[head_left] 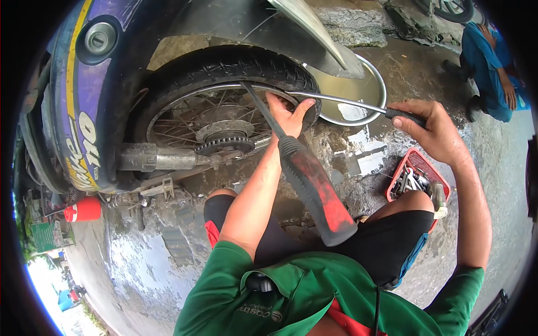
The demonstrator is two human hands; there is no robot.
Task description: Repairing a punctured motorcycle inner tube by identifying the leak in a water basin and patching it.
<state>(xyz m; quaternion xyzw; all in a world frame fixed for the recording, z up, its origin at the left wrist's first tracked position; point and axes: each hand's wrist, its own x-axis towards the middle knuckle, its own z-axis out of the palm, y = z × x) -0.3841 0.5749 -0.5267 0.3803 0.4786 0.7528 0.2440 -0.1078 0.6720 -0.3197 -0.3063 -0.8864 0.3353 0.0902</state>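
A spoked motorcycle wheel (224, 130) with a black tyre (224, 64) is in front of me. My left hand (290, 117) grips the wheel's right side at the rim, thumb raised; its other fingers are partly hidden. My right hand (428, 131) is closed round the black handle of a long metal tyre lever (347, 101), whose tip meets the rim edge beside my left hand. A second tyre lever (316, 187), with a red and black handle, sticks out toward me, its flat tip at the top rim edge. No hand is on it.
The purple motorcycle body (106, 89) and mudguard (224, 22) flank the wheel. Behind stands a metal basin (376, 78) of murky water. A red basket (443, 179) of tools is by my right knee. A person in blue (493, 73) is at far right. Wet ground (140, 257) surrounds me.
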